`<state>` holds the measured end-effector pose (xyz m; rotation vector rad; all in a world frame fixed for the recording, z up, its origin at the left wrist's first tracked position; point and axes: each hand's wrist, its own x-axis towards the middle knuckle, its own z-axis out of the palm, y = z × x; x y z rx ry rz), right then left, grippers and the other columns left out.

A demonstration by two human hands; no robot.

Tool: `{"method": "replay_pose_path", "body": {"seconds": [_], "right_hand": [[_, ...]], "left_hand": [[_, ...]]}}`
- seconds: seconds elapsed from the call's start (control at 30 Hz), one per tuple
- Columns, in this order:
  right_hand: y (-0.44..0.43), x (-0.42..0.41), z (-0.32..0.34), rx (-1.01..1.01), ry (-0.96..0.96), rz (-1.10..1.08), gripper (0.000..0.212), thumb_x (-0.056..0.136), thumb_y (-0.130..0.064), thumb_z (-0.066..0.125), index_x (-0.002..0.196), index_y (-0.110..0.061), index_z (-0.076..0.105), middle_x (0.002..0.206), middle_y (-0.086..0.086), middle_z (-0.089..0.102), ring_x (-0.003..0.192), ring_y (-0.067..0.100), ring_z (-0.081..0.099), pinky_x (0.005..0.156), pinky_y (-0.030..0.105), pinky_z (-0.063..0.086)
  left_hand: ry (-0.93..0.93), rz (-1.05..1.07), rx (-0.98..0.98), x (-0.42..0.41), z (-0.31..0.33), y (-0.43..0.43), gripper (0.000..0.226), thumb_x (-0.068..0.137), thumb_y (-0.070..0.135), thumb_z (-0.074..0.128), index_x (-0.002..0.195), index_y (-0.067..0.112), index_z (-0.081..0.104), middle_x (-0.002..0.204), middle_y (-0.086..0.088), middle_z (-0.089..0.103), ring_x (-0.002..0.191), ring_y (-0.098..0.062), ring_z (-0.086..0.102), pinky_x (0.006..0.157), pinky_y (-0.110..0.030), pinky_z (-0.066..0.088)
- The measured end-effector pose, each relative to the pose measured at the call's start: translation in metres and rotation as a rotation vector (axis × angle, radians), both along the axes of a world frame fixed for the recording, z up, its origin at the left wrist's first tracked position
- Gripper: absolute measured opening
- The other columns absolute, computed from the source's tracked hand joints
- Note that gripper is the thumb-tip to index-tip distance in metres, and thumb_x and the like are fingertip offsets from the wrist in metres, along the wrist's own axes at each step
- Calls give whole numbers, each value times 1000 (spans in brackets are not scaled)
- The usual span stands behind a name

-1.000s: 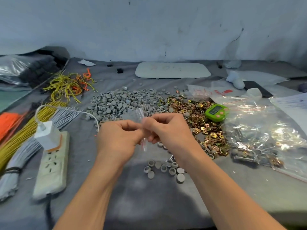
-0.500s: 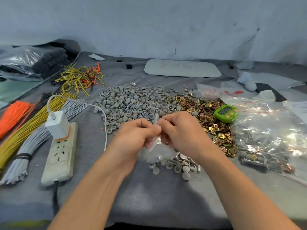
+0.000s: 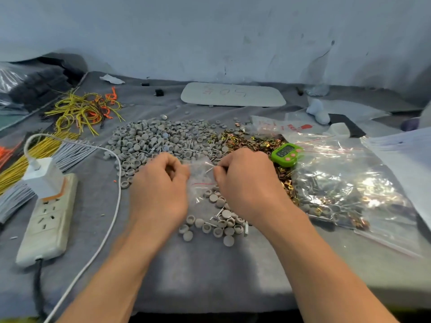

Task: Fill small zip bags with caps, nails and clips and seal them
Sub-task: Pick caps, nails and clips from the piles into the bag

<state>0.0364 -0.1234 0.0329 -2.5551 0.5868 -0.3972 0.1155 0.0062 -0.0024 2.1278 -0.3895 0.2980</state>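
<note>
bag in left grip (right grip)

L hand + R hand, forearms bare to frame edge

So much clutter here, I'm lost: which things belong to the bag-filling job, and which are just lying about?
In the job: small zip bag, left hand, right hand, grey caps, brass clips.
Lying about: power strip, charger, green timer, yellow wires.

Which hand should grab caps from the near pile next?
Right, probably: the right hand lies against the small cap pile, clips just beyond it. The left hand sits farther off and can hold the zip bag, which both pinch now.
</note>
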Motion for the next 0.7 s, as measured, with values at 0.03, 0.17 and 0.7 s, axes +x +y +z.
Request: {"method": "replay_pose_path", "body": {"seconds": [0.03,0.17,0.7], "right_hand": [[1,-1,-4,4,-18,-20,38,100,-35,59,67,-16,64,65,7,64,64,31,61,61,33,48],[2,-4,-18,22,-77,-137,34,93,-33,65,63,-21,55,66,1,63,70,29,61,67,33,49],[20,6,-30,-152,33,44,23,98,-25,55,117,-31,64,98,2,74,93,30,70,65,37,44]], "left_hand": [[-74,7,47,-3,0,0,23,92,30,68,73,23,57,61,8,59,62,-15,56,60,-35,37],[-247,-22,203,-16,-3,-9,6,88,27,70,89,31,65,66,5,67,65,-28,63,64,-37,51],[-319,-121,-53,-28,-1,-16,20,88,16,67,100,25,81,96,6,78,87,-13,69,79,-24,45]]}}
